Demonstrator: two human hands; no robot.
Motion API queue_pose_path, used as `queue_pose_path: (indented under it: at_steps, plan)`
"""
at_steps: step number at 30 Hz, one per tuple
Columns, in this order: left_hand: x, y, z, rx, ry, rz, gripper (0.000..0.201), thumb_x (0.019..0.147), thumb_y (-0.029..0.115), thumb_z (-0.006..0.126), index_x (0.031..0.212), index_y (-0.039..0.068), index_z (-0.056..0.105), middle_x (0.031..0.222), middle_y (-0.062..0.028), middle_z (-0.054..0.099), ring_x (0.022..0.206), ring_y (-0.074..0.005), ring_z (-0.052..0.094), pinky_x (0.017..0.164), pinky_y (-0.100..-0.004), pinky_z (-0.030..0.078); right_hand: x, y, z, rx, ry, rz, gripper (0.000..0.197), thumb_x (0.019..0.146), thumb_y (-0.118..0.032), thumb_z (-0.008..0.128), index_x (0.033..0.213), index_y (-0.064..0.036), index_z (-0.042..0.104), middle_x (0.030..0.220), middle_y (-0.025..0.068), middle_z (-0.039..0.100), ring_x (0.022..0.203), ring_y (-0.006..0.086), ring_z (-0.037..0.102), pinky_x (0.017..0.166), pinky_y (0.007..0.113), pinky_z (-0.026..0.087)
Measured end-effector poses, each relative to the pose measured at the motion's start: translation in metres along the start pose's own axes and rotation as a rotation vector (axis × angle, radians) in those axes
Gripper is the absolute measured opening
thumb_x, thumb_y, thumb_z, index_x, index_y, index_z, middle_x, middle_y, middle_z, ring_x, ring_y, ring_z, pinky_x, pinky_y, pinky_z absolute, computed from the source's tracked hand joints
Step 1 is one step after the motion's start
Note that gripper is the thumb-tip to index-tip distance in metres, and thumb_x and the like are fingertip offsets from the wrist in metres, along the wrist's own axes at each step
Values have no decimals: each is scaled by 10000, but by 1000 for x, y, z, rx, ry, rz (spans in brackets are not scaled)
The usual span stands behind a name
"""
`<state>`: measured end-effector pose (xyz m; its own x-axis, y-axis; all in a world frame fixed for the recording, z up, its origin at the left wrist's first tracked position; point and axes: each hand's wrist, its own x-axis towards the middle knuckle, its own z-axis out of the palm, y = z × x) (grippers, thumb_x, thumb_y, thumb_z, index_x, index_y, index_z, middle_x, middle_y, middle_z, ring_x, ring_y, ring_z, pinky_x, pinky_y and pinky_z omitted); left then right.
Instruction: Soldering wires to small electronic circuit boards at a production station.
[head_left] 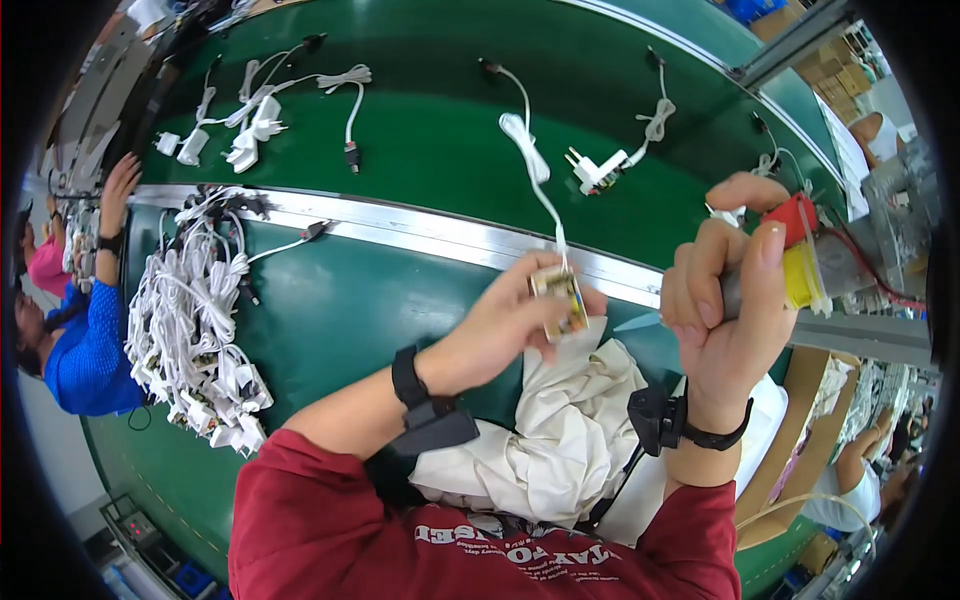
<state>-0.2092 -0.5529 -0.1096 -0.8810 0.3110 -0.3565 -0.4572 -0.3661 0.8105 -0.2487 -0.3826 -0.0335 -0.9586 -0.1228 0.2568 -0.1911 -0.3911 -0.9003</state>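
Observation:
My left hand [490,325] is closed around a small open white power adapter [562,302]. Its circuit parts show, and a white cable [545,200] runs from it up onto the green belt. Over on the right, my right hand [725,290] wraps round a grey cylindrical tool [740,296] with a red block [792,220] and a yellow band [800,274]. The palm and fingers hide part of that tool. A pale blue tapered tip [638,322] shows beside this hand, apart from the adapter; whether it belongs to the tool, I cannot tell.
A heap of white cabled adapters [205,300] lies at left on the green table [370,300]. Several more lie across the belt [420,150], beyond a metal rail [410,225]. White cloth [570,430] is bunched before me. A person in blue [95,340] reaches in from the left.

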Motion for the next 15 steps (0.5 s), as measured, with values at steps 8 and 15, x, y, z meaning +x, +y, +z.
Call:
queue_pose_path:
  at_steps: [8,15]
  plan:
    - [4,-19,9,-46,-265,-124,422,892,42,479,1285,45,326,1196,-87,519,1027,-138,546,710,-279,562,14,18,-1,-67,-57,-11,356,962,-395,381,1013,-43,396,481,-23,306,352,55,247,337,211,209]
    - [6,-21,-3,-36,-307,-127,446,892,41,481,1308,41,320,1201,-74,517,1008,-128,553,704,-266,562,12,28,8,-60,-53,6,271,965,-355,379,902,-94,351,491,-20,318,353,53,249,333,209,208]
